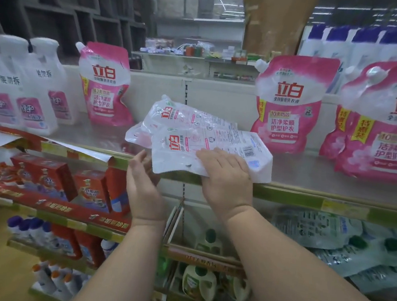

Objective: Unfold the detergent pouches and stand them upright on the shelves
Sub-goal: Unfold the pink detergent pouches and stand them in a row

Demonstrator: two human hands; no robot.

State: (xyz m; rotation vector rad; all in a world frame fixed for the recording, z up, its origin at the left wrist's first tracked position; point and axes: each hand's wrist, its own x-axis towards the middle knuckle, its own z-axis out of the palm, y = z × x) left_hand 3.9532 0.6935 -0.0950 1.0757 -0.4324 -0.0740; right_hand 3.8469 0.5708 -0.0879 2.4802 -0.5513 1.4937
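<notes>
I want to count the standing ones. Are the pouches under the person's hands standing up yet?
No, the flat pouches lie on their backs at the shelf edge, with the right hand resting on top.

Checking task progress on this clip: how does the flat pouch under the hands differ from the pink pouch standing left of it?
The flat white-backed detergent pouch lies on the shelf's front edge; the puffed pink detergent pouch stands upright at the back. The flat one shows its printed back with barcode; the pink one shows its front. The right hand rests on the flat one; nothing touches the other. Both carry the same red logo.
</notes>
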